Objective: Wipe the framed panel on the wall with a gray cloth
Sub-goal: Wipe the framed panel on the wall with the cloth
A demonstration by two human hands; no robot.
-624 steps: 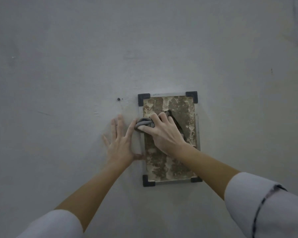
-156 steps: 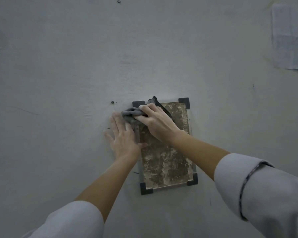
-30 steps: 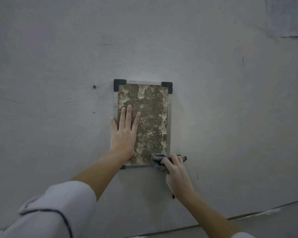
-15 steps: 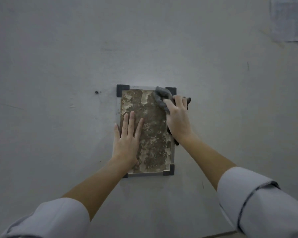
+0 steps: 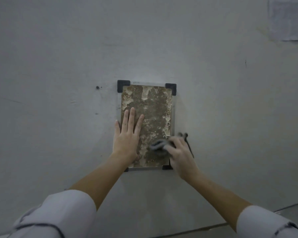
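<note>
A framed panel (image 5: 153,107) hangs on the grey wall, mottled brown and cream, with a pale metal frame and black corner pieces. My left hand (image 5: 126,136) lies flat with straight fingers on the panel's lower left part, its little finger over the left frame edge. My right hand (image 5: 180,153) grips a bunched gray cloth (image 5: 157,146) and presses it against the panel's lower right area. The hand and cloth are blurred. My right hand hides part of the lower right corner piece.
The grey wall (image 5: 58,57) fills the view. A small dark hole or screw (image 5: 97,87) sits left of the panel. A sheet of paper (image 5: 288,19) is stuck to the wall at the upper right. A floor line shows at the bottom right.
My right hand has carried the cloth from the panel's top right corner down to its lower right area. My left hand stays flat on the lower left part.
</note>
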